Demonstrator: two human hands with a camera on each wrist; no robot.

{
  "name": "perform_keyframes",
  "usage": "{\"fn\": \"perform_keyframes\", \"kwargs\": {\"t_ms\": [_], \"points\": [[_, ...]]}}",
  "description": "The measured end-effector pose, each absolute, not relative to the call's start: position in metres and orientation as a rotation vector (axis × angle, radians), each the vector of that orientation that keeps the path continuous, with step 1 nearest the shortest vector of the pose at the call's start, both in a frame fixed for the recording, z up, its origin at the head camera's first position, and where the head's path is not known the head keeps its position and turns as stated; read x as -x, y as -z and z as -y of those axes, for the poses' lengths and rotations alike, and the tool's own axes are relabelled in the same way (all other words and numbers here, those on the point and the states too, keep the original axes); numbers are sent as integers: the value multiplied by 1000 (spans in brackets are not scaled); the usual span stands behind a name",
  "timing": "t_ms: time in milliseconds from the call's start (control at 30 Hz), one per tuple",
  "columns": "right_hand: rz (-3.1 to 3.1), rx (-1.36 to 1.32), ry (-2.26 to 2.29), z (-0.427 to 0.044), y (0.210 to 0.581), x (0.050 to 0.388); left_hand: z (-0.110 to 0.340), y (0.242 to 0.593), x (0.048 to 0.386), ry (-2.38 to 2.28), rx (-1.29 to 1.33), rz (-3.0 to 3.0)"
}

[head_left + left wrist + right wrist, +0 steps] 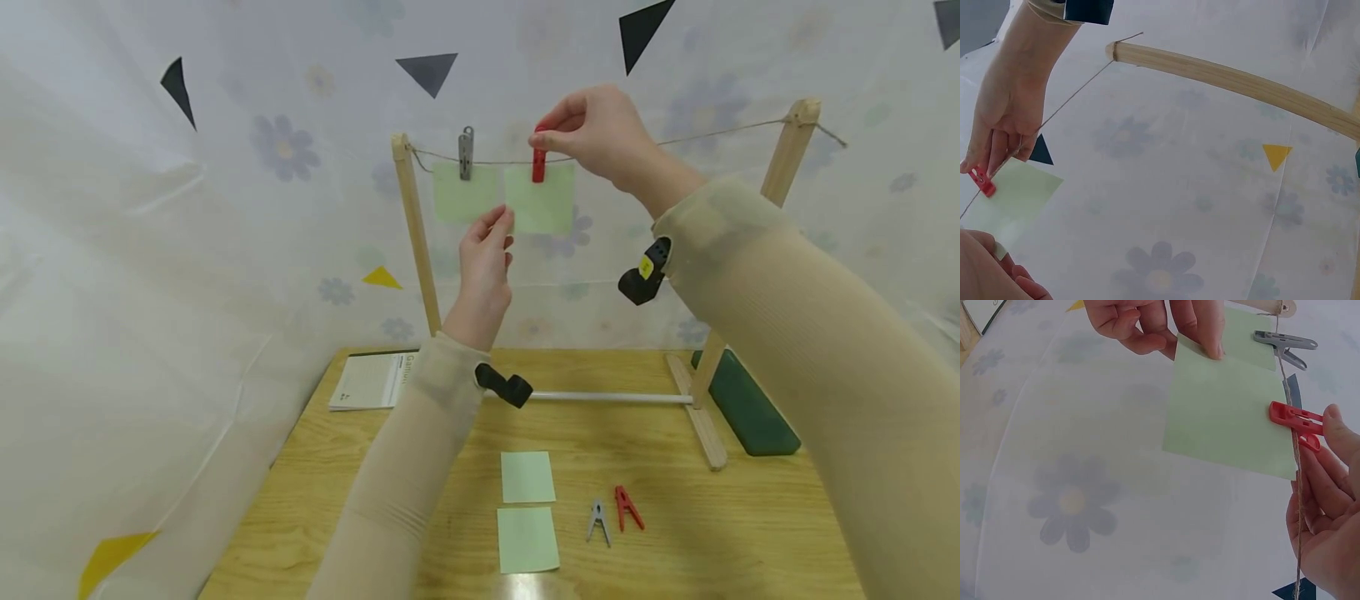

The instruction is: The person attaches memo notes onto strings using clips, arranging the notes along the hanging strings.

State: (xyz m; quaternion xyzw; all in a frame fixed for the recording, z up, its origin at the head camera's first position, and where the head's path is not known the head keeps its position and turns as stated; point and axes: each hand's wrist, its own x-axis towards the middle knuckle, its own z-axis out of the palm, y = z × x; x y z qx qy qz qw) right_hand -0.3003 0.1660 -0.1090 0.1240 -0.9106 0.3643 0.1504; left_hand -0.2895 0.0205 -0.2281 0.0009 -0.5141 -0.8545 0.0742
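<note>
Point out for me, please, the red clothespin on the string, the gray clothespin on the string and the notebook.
Red clothespin [538, 167]: head view, on its lower half.
Gray clothespin [466, 157]: head view, on its middle.
Notebook [367, 383]: head view, on its cover.

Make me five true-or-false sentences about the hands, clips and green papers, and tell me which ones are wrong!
1. The right hand holds a red clip at the string. True.
2. The left hand pinches that red clip. False: it pinches the green paper under it.
3. A gray clip is on the string too. True.
4. Four green sheets lie on the table. False: two do, the upper sheet and lower sheet.
5. Both clips lying on the table are red. False: one is a gray one, the other a red one.
</note>
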Motion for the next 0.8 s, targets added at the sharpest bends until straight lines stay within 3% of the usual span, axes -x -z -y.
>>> {"fn": "perform_keyframes", "kwargs": {"t_ms": [800], "points": [[2631, -396, -996, -169, 112, 302, -13, 237, 292, 2549, 0, 1552]]}}
